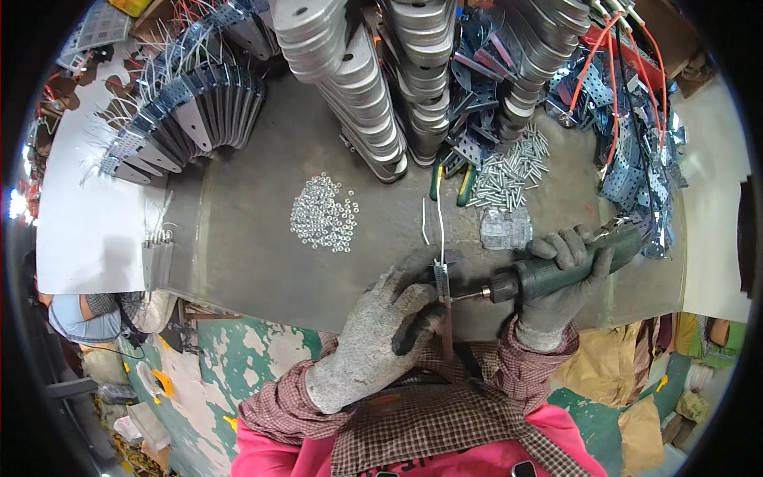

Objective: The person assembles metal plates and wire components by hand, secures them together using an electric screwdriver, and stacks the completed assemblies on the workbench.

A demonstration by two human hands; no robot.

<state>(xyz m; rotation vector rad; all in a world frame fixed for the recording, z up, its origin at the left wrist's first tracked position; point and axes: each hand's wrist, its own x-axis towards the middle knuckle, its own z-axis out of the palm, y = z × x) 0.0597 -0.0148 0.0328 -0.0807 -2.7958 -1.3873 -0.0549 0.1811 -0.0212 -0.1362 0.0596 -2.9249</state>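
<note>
Both my hands wear grey gloves. My left hand (389,318) is closed round a flat metal part (445,306) that stands on edge in front of me, with a white wire (440,215) running up from it. In my right hand (560,278) is a dark green electric screwdriver (568,270), lying level, its cord end to the right. Its bit (469,295) points left and meets the side of the metal part. Whether a screw sits at the bit's tip is too small to tell.
Nuts (324,215) lie heaped left of centre, screws (513,167) right of centre. Green-handled pliers (464,187) and a clear plastic block (505,228) are close by. Tall stacks of metal plates (373,119) stand behind. Wired assemblies (191,119) line the left; perforated brackets (628,151) pile up right.
</note>
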